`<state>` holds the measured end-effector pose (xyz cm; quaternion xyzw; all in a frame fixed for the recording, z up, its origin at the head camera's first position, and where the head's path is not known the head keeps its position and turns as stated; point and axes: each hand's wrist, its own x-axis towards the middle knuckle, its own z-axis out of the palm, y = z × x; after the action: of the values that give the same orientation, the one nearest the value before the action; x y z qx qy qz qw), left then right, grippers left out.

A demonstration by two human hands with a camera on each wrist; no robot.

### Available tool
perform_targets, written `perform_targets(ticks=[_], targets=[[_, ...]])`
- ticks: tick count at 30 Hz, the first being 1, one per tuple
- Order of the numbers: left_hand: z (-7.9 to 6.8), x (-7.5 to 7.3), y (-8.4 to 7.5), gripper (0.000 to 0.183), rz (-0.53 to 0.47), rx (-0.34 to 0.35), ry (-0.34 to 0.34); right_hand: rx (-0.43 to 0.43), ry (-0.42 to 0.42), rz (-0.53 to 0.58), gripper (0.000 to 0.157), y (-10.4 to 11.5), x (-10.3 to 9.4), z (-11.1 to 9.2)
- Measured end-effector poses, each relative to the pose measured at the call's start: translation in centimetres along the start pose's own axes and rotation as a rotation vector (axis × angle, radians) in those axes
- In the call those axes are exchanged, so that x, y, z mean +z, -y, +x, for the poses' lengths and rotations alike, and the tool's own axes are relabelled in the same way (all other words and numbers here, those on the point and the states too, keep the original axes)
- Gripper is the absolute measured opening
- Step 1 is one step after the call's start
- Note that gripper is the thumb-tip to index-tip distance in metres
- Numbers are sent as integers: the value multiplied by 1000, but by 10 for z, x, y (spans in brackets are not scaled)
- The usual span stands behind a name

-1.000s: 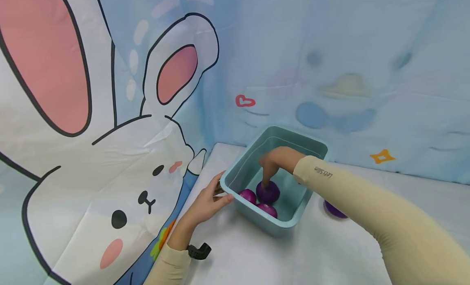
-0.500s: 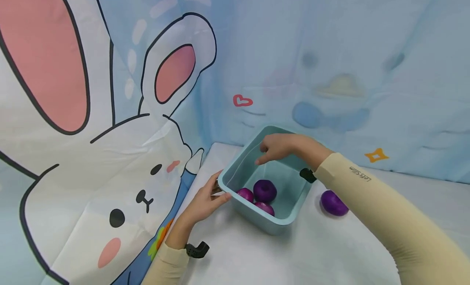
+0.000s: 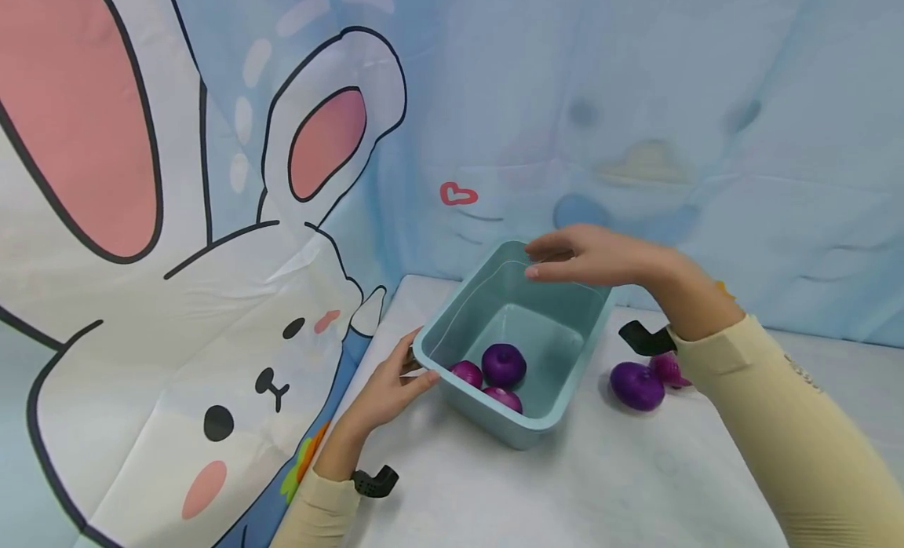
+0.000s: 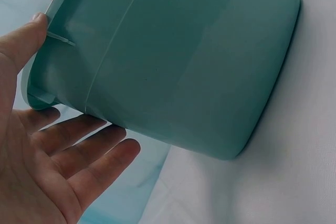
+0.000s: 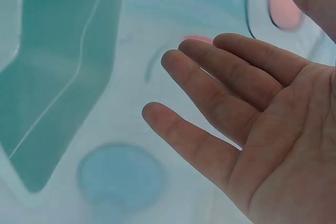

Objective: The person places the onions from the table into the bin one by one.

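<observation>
A pale teal plastic bin (image 3: pixel 487 422) stands on the white-covered table. Inside lie a dark purple round vegetable (image 3: pixel 504 365) with a dimpled top and two magenta onions (image 3: pixel 466 373). At the bin's left corner my left hand (image 3: pixel 384 395) holds on, thumb at the rim and fingers along the outer wall, as the left wrist view also shows. Above the far right part of the bin is my right hand (image 3: pixel 600 257), its fingers extended and holding nothing. The right wrist view shows that palm (image 5: pixel 294 135) bare, beside the bin.
Right of the bin, a purple round vegetable (image 3: pixel 637 386) and a pinkish onion (image 3: pixel 669 370) lie on the table (image 3: pixel 600 485), close together. A light blue curtain (image 3: pixel 508 100) hangs behind the bin, with a printed rabbit (image 3: pixel 233 328) at left.
My right hand has left the dark purple vegetable in the bin, rising up and to the right with its fingers spreading. The vegetables at right have come into clearer view. My left hand stays at the corner.
</observation>
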<state>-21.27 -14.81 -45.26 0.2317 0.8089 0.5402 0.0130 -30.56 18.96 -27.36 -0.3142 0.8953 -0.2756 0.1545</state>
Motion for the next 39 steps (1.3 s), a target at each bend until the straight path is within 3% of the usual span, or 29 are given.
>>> perform_targets(ticks=[7,14,20,24,27,29,32,35,39], targets=[[-3,0,1,73,-8,-6,-30,13,-104,86,58,-20,-5,-39],[-3,3,4,71,-11,-19,-24,37,-208,99,50,-55,6,-73],[-5,4,3,72,-20,-16,-27,-22,-355,344,44,-87,20,-98],[-4,4,2,72,-20,-14,-23,-118,-503,503,41,-106,29,-112],[-3,3,2,72,-23,-9,-22,-132,-639,600,42,-127,40,-118],[-2,2,2,72,-24,-4,-20,-99,-729,645,43,-147,51,-121],[-1,1,2,72,-26,5,-19,20,-823,618,47,-176,71,-127],[0,2,2,72,-25,7,-14,159,-851,523,51,-201,87,-133],[0,3,1,72,-22,-3,-11,275,-852,447,57,-221,100,-139]])
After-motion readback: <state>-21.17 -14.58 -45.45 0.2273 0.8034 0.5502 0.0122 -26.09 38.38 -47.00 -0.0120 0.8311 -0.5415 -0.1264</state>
